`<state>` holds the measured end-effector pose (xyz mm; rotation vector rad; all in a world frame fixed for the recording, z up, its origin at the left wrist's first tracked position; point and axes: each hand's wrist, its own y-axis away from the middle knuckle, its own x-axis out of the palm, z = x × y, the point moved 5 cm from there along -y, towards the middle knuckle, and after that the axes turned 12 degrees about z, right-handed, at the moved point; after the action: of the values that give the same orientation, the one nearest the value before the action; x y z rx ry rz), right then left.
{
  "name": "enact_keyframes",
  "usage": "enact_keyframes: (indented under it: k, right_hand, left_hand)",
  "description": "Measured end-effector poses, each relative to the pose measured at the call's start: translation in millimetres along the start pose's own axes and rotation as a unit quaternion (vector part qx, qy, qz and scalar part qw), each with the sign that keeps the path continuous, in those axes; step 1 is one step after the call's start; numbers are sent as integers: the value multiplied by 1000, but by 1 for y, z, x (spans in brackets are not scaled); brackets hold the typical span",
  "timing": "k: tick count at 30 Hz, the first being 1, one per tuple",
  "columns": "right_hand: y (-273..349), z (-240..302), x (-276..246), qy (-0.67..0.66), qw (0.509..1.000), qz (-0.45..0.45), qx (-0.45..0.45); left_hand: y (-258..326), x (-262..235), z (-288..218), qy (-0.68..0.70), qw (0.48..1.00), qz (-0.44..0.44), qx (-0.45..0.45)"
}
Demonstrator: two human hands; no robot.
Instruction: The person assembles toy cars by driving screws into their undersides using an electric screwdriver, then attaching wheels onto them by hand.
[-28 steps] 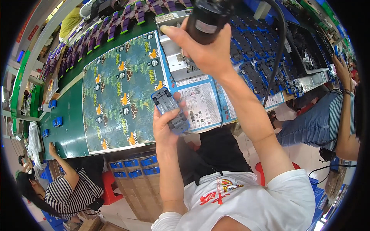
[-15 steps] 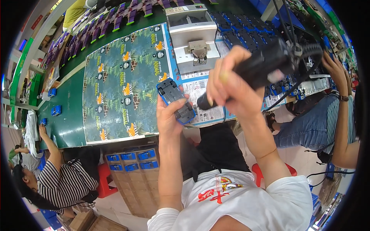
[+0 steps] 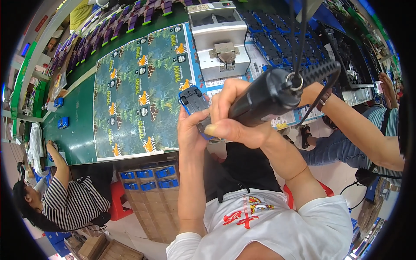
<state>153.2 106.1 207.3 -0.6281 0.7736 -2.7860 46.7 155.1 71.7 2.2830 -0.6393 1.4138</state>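
Two hands work close together over the near edge of the green table (image 3: pixel 78 143). The left hand (image 3: pixel 191 132) is closed around a blue toy car (image 3: pixel 193 102), its black underside turned up; the thumb lies across that underside, presumably to steady it while leaving its far end exposed. The right hand (image 3: pixel 255 135) wraps a black cylindrical power tool (image 3: pixel 265 99), tilted so its front end points at the car's nearer end. Fingers hide the tip, so whether it touches cannot be told. A black coiled cord (image 3: pixel 320 73) trails from the tool's back, likely keeping clear of the grip that way. Beyond the hands stands a silver metal device (image 3: pixel 222 34), seemingly set within easy reach. Rows of blue-and-black car parts (image 3: pixel 271 45) lie to its right, apparently grouped for quick picking.
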Motion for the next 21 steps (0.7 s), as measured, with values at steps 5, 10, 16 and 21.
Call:
enact_keyframes:
  k: [5,10,16,21]
  right_hand:
    - [-5,-1,3,75,992,98,24]
    - [-8,3,9,92,990,103,3]
    - [-5,1,6,76,995,64,24]
    - [-3,2,9,60,995,69,27]
  left_hand:
    - [2,8,-5,-24,1000,-2,6]
    - [3,11,-9,-29,999,-17,13]
    - [5,12,-10,-46,999,-16,16]
    - [7,6,-9,-65,998,-11,-1]
